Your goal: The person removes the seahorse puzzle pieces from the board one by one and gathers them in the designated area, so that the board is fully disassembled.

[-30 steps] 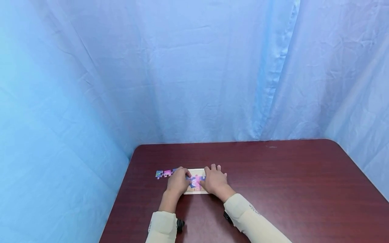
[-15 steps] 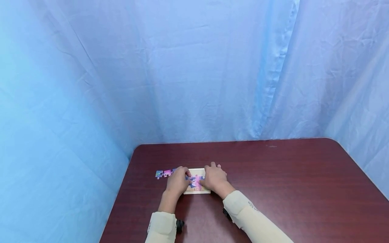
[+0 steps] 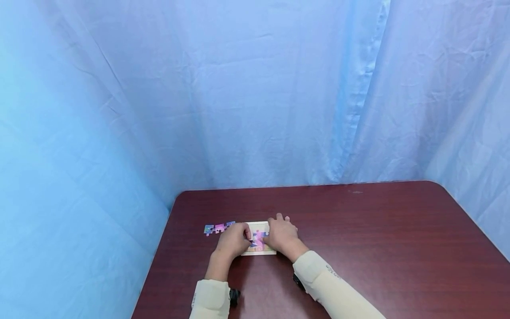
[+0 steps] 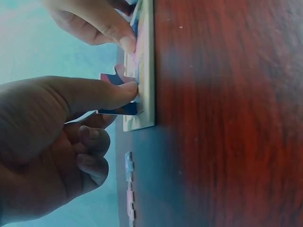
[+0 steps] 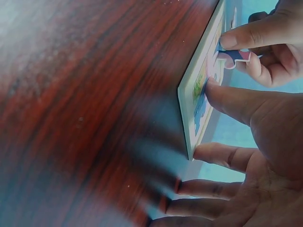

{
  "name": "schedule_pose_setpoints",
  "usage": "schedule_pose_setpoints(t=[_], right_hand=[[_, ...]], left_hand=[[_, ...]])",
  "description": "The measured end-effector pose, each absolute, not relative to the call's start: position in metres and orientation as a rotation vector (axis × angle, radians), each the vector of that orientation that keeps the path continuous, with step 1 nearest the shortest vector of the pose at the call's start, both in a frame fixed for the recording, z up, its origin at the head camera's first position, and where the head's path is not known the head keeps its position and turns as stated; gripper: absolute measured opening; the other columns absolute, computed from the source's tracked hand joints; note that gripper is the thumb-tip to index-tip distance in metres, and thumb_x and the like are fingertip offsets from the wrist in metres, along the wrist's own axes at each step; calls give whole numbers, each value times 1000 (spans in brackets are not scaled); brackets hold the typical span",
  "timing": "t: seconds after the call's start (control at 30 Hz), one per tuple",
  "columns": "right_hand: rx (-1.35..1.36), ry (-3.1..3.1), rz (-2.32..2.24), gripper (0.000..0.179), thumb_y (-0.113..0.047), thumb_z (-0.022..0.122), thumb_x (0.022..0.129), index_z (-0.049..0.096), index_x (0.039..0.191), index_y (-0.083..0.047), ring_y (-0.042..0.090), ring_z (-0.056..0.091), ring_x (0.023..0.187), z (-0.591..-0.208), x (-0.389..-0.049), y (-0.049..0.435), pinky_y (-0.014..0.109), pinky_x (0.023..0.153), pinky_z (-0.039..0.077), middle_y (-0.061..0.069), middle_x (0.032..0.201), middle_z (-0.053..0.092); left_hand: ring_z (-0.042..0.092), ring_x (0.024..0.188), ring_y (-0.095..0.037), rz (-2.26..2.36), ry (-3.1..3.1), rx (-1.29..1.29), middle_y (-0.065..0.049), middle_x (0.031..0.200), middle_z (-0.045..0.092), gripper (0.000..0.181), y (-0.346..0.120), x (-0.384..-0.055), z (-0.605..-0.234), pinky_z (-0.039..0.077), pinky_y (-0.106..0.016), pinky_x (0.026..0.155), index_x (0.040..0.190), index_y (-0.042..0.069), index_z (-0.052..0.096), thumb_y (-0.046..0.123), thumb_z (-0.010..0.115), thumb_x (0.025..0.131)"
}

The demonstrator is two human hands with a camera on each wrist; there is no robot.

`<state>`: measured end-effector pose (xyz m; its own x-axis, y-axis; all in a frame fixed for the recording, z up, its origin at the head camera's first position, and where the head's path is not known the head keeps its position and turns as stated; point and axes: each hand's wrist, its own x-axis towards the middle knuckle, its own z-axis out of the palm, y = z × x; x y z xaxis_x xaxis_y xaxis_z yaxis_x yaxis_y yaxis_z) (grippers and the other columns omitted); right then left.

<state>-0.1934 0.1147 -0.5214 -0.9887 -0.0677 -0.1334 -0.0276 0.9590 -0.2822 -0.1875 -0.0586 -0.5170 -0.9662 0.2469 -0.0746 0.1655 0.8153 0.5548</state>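
Note:
My left hand [image 3: 232, 239] pinches a dark blue and pink jigsaw piece [image 4: 124, 109] between thumb and forefinger. In the left wrist view the piece stands tilted up over the left part of a pale wooden puzzle tray [image 3: 259, 253], its lower edge right at the tray. Assembled pink, blue and yellow-green jigsaw pieces [image 3: 260, 241] fill the near part of the tray. My right hand [image 3: 282, 232] spreads over the tray's right side. Its thumb [image 5: 232, 99] presses on the assembled pieces, one finger touches the tray's corner, and the others reach down to the tabletop.
Left of the tray, several loose jigsaw pieces [image 3: 219, 227] lie in a row on the dark red-brown table [image 3: 358, 248]. Pale blue curtains [image 3: 255, 97] hang behind the table and at both sides. A black device [image 3: 234, 297] is strapped at the left wrist.
The left hand has drawn slightly back to the left, and the piece it pinches now stands tilted up from the tray. The right hand has barely moved.

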Motion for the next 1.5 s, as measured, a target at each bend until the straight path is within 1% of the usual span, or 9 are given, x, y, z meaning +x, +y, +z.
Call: schedule_pose_setpoints(t=[0.27, 0.57, 0.9, 1.13, 1.2, 1.3, 1.37, 1.47, 1.5], right_hand=[[-73, 2967, -416, 64, -45, 85, 86, 67, 136, -10, 46, 56, 137, -524, -194, 115, 66, 87, 57, 20, 147, 56], [-91, 2984, -417, 60, -44, 85, 85, 69, 131, -9, 46, 58, 132, -522, -192, 115, 64, 82, 58, 20, 140, 59], [-97, 2987, -412, 60, -45, 85, 86, 68, 131, -8, 47, 57, 134, -521, -191, 115, 65, 84, 59, 21, 139, 59], [-92, 2980, -412, 64, -47, 83, 88, 67, 136, -8, 48, 55, 139, -522, -190, 115, 66, 87, 58, 22, 145, 57], [-92, 2981, -415, 64, -48, 84, 88, 67, 136, -8, 49, 55, 139, -523, -191, 115, 66, 88, 58, 22, 146, 57], [-92, 2984, -426, 64, -47, 85, 86, 68, 134, -8, 49, 55, 139, -524, -192, 116, 67, 87, 58, 22, 146, 57], [-91, 2983, -434, 64, -46, 85, 86, 68, 134, -8, 49, 54, 139, -525, -192, 116, 67, 89, 57, 23, 146, 57], [-93, 2991, -435, 63, -46, 86, 85, 68, 133, -8, 49, 55, 138, -524, -191, 116, 67, 88, 57, 22, 145, 58], [-93, 2991, -436, 64, -46, 86, 85, 68, 133, -8, 49, 55, 138, -524, -191, 116, 67, 88, 57, 22, 145, 57]], left_hand=[[47, 59, -14, 855, 2847, 371, 3, 65, 50, 27, -60, -187, -518, 38, -28, 55, 73, 16, 58, -2, 77, 80], [44, 56, -9, 801, 2893, 439, 8, 62, 48, 25, -59, -187, -522, 35, -26, 53, 70, 17, 59, 0, 76, 76], [49, 59, -11, 949, 2865, 366, 4, 69, 57, 17, -69, -186, -519, 41, -28, 56, 78, 18, 64, 10, 76, 88], [49, 67, -12, 957, 2868, 313, 3, 79, 56, 14, -80, -184, -519, 39, -30, 62, 88, 16, 68, 23, 76, 96], [49, 69, -14, 953, 2876, 304, -1, 82, 58, 13, -83, -183, -519, 40, -32, 64, 90, 15, 69, 23, 74, 99], [61, 81, -17, 954, 2891, 265, -6, 97, 69, 10, -88, -180, -519, 51, -37, 72, 98, 13, 73, 22, 70, 102], [66, 92, -21, 957, 2903, 239, -10, 110, 73, 14, -91, -179, -519, 57, -43, 82, 109, 9, 76, 19, 67, 103], [67, 101, -23, 962, 2915, 186, -11, 116, 71, 23, -96, -177, -517, 57, -49, 91, 122, 5, 75, 16, 62, 105], [66, 98, -23, 965, 2914, 174, -12, 113, 70, 25, -98, -176, -516, 57, -49, 90, 123, 3, 74, 15, 60, 106]])
